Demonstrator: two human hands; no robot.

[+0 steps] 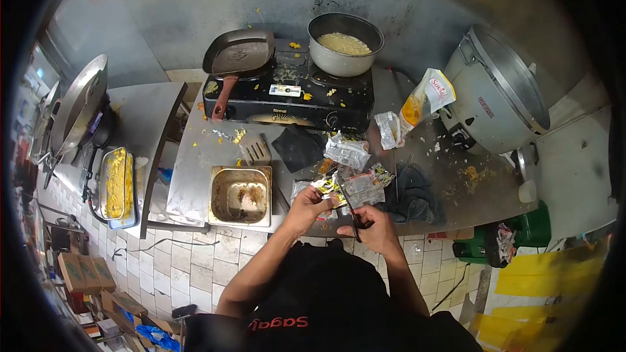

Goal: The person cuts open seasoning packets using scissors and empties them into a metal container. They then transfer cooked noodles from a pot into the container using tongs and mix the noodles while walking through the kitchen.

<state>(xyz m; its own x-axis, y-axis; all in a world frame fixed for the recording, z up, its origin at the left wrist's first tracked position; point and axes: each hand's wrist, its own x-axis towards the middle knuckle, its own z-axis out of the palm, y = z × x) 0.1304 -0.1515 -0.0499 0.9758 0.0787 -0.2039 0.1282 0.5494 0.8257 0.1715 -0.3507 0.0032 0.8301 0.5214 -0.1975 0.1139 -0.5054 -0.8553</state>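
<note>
My left hand [306,211] is closed on a small white, yellow and green packet [324,186], held over the near edge of the steel table. In my right hand [376,229] are dark scissors [349,205], their blades pointing up and away beside the packet. Whether the blades touch it I cannot tell. Just beyond my hands lie several torn silver wrappers [347,150], a black cloth or pad [297,148] and a crumpled dark cloth [415,197]. To the left of my left hand stands a square metal pan [240,222] with brown residue inside.
A two-burner gas stove [280,115] carries a square grill pan [238,52] and a pot [344,62] of pale food. At right stand a large rice cooker [495,94] and a pouch of yellow liquid [424,101]. A tray [117,186] of yellow food sits on the left table.
</note>
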